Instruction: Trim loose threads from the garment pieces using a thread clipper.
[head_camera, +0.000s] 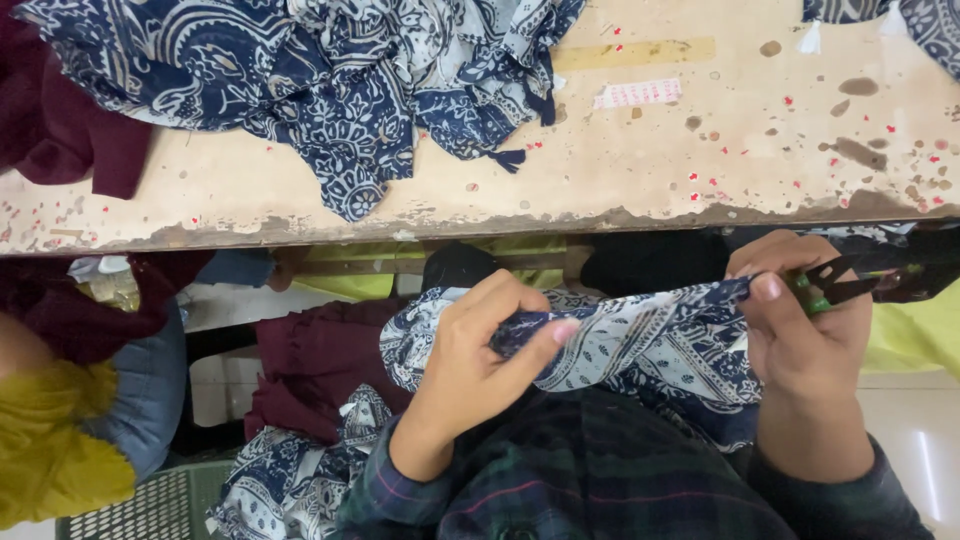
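A navy and white patterned cloth (650, 345) is stretched between my two hands just below the table's edge. My left hand (475, 360) pinches a fold of it between thumb and fingers. My right hand (800, 330) holds the cloth's other end and also grips a small green-handled thread snipper (835, 285), whose blades point right. More of the same cloth hangs down into my lap over my dark plaid sleeves.
A worn beige worktable (640, 150) with red specks and stains carries a heap of navy patterned cloth (330, 70) and a maroon garment (60, 130). Maroon cloth (310, 360) and a green mesh basket (150, 505) lie below. A person in yellow sits at left (50, 450).
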